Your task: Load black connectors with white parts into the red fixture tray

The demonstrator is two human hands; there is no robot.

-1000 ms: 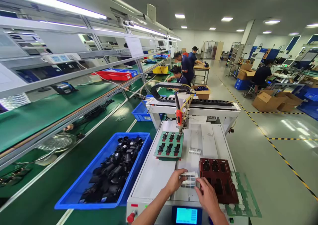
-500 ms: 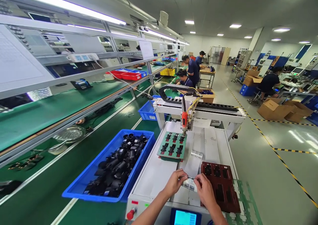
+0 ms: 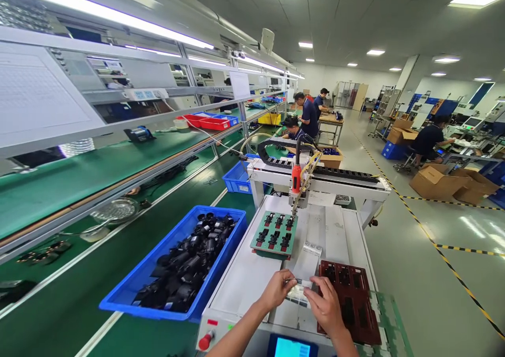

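Observation:
Over the near part of the white machine bed, a small silvery sheet of labels [image 3: 298,293] is held between both hands. My left hand [image 3: 276,289] is closed in a pinch at its left upper edge; a thin dark line by the fingertips is too small to name. My right hand [image 3: 326,305] is closed on the right side, its fingers partly covering the sheet. Just beyond lies a strip with silvery labels [image 3: 312,249]. A dark red fixture tray [image 3: 365,315] with black parts in some slots sits beside my right hand. Farther off, a green fixture [image 3: 258,246] carries several black parts.
A blue bin [image 3: 130,310] full of black parts stands left of the machine. The gantry [image 3: 355,183] with a red screwdriver head [image 3: 296,179] spans the bed. At the front are a lit screen [image 3: 292,347] and red button [image 3: 205,341]. Co-workers [image 3: 309,114] are farther away.
My right hand has shifted over the sheet, its fingers now covering more of the right side. The sheet has tilted and catches more glare. The head view has moved slightly.

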